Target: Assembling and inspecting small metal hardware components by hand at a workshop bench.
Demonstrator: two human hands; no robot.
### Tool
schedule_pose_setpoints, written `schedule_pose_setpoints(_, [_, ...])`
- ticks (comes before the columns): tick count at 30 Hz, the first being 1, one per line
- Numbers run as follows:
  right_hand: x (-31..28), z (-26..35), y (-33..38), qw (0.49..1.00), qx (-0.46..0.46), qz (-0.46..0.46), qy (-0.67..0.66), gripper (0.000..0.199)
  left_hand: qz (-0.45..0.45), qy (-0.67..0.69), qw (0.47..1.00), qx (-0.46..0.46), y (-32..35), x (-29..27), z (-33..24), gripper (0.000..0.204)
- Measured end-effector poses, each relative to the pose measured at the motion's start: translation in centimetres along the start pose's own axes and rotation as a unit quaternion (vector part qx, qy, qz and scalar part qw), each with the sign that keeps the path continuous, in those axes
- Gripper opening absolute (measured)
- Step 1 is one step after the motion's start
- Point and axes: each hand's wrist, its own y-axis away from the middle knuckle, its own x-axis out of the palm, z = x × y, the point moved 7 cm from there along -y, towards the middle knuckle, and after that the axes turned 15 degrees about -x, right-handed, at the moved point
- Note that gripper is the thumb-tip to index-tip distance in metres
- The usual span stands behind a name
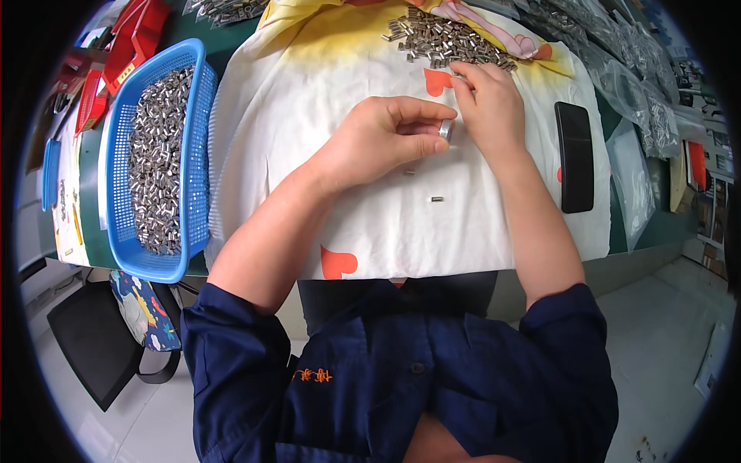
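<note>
My left hand (378,139) is closed, pinching a short silvery metal cylinder (446,129) between thumb and fingers above the white cloth. It looks wider than the loose pieces nearby. At the near edge of a heap of small metal sleeves (444,42), my right hand (492,108) pinches with thumb and index finger. A small grey metal piece shows at those fingertips, partly hidden. One loose metal sleeve (437,199) lies on the cloth nearer to me. Another small piece (409,173) rests just below my left hand.
A blue plastic basket (194,154) full of small metal sleeves stands at the left. On the cloth (285,100), right of my right forearm, lies a black phone (574,158). Clear plastic bags (629,81) of parts fill the far right. Red bins (131,46) stand far left.
</note>
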Motion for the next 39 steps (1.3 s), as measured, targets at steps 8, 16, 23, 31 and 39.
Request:
schedule_pose_setpoints(8, [-0.1,0.7,-0.3,0.999,0.01,0.038,-0.032,0.01,-0.042,0.032,0.997,0.047,-0.2,-1.1,-0.6,0.034])
schedule_pose_setpoints(16, [-0.6,1.5,0.1,0.996,-0.006,0.071,-0.046,0.008,-0.027,0.076,0.995,0.062,-0.4,-1.3,-0.7,0.035])
schedule_pose_setpoints(23, [0.1,0.2,1.3,0.874,0.177,-0.018,-0.452,0.009,-0.042,0.093,0.992,0.07,-0.4,-1.7,-0.8,0.033])
schedule_pose_setpoints(31, [-0.6,1.7,1.2,0.873,0.114,-0.01,-0.474,0.007,-0.045,0.075,0.994,0.071,-0.3,-1.6,-0.9,0.034])
schedule_pose_setpoints(39, [-2.3,3.3,0.5,0.944,0.029,-0.015,-0.329,0.008,-0.077,0.04,0.994,0.065,-0.1,-1.5,-1.0,0.034])
